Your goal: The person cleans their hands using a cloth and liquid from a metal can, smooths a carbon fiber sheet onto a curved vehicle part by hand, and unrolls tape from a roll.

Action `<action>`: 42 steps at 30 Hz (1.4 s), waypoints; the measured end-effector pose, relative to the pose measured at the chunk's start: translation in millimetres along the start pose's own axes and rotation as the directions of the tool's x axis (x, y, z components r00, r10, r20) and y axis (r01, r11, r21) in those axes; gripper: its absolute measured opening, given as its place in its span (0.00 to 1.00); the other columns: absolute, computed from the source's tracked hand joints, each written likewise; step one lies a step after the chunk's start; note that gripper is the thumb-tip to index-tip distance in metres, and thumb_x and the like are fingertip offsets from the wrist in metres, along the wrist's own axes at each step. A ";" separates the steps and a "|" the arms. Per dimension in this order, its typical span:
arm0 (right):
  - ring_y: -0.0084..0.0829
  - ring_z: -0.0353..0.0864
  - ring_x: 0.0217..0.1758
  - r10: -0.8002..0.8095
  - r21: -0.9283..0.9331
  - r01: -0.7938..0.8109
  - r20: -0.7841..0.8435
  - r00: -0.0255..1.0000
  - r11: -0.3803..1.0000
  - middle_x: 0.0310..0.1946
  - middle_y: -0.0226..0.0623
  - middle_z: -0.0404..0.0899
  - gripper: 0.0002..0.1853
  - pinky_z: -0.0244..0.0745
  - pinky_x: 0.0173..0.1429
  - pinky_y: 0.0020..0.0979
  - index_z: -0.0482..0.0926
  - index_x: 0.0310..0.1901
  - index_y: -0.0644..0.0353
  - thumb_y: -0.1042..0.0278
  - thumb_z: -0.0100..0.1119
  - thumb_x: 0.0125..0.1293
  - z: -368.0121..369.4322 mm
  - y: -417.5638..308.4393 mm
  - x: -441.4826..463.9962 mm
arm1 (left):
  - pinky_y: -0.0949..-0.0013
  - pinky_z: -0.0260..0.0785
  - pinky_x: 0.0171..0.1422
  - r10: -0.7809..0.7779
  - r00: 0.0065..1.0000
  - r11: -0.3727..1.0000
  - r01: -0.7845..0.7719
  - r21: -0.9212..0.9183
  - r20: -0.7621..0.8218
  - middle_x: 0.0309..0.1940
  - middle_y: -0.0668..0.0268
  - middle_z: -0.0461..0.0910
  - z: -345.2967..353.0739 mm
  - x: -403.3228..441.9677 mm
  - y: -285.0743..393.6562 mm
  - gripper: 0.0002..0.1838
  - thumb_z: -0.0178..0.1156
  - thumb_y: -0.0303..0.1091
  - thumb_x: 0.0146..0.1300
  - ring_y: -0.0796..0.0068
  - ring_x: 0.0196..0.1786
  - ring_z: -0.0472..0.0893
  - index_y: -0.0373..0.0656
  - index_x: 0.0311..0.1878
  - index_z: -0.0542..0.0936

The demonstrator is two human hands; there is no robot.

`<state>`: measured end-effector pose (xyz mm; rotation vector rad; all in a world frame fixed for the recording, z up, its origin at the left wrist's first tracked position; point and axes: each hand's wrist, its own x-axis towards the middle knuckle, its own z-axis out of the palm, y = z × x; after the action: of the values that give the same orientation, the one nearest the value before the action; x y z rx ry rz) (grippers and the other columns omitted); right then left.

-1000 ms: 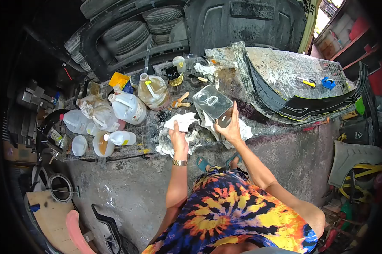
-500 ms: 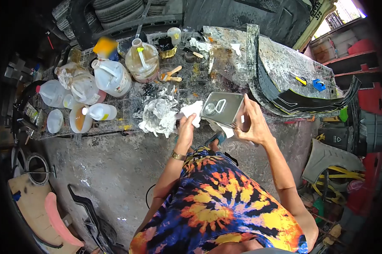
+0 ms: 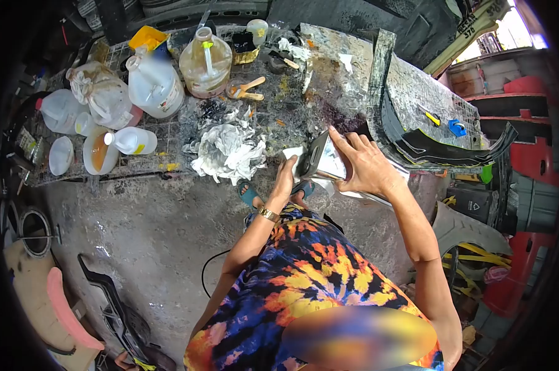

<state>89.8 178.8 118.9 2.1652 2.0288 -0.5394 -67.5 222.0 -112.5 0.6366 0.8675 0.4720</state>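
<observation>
My right hand (image 3: pixel 367 162) grips a rectangular metal can (image 3: pixel 330 162), fingers over its upper edge and thumb below. The can is tipped on its side, its dark top end turned toward my left hand (image 3: pixel 283 183). A white rag (image 3: pixel 291 153) is bunched in my left hand, against or very close to the can's top end. I cannot tell whether liquid is coming out. A heap of crumpled white plastic or cloth (image 3: pixel 227 151) lies on the stained table (image 3: pixel 279 133) left of my hands.
Several plastic jugs, among them a white one (image 3: pixel 155 83) and a clear one (image 3: pixel 206 62), stand at the left. A tub of amber liquid (image 3: pixel 100 151) is near a small white bottle (image 3: pixel 133 141). Putty spreaders (image 3: pixel 247 89) lie behind; a curved black trim piece (image 3: pixel 434 145) runs along the right.
The can has been tilted further, its top turning from facing up toward me to facing the rag in my left hand. My view has also shifted slightly.
</observation>
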 end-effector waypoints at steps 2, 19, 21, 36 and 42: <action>0.49 0.72 0.53 -0.006 -0.050 0.007 0.020 1.000 0.999 0.50 0.49 0.70 0.61 0.70 0.56 0.47 0.52 0.76 0.51 0.52 0.73 0.36 -0.2 1.7 3.2 | 0.72 0.63 0.61 -0.002 0.999 0.999 0.005 -0.043 0.049 0.52 0.65 0.77 -3.2 9.2 -14.6 0.28 0.51 0.51 0.70 0.78 0.52 0.75 0.36 0.62 0.72; 0.51 0.72 0.53 0.051 -0.084 -0.048 0.040 0.998 0.995 0.47 0.49 0.70 0.60 0.68 0.62 0.46 0.49 0.77 0.54 0.53 0.71 0.40 -13.7 -3.9 20.3 | 0.68 0.60 0.69 -0.117 0.982 0.939 0.157 -0.305 0.147 0.58 0.63 0.77 7.6 -4.3 31.5 0.22 0.47 0.45 0.74 0.74 0.60 0.74 0.36 0.59 0.75; 0.51 0.72 0.56 0.062 0.093 -0.057 -0.050 0.997 0.994 0.50 0.51 0.70 0.59 0.68 0.64 0.46 0.50 0.76 0.55 0.50 0.70 0.41 -12.6 4.8 19.2 | 0.68 0.60 0.68 -0.014 0.996 0.974 0.034 -0.223 0.088 0.55 0.63 0.78 8.6 -6.1 55.2 0.20 0.50 0.42 0.72 0.73 0.60 0.74 0.36 0.57 0.75; 0.43 0.72 0.59 0.488 0.734 0.185 -0.595 0.638 0.653 0.59 0.51 0.67 0.67 0.67 0.65 0.39 0.37 0.76 0.64 0.59 0.78 0.43 123.8 17.7 98.1 | 0.58 0.69 0.48 0.548 0.833 0.537 -0.288 0.793 -0.068 0.38 0.49 0.80 -49.9 75.6 80.3 0.19 0.50 0.41 0.74 0.57 0.42 0.79 0.30 0.48 0.76; 0.49 0.66 0.66 0.511 0.723 0.125 -0.588 0.627 0.679 0.65 0.57 0.60 0.70 0.62 0.71 0.42 0.37 0.76 0.63 0.60 0.82 0.39 165.4 10.1 99.2 | 0.61 0.67 0.35 0.475 0.865 0.707 -0.264 0.656 -0.163 0.22 0.58 0.79 -28.1 26.6 98.6 0.26 0.57 0.48 0.71 0.70 0.26 0.74 0.29 0.30 0.78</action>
<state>74.8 216.5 -69.9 3.6057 1.9918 -0.4612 -87.6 318.4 -73.4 1.3987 1.2285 0.6810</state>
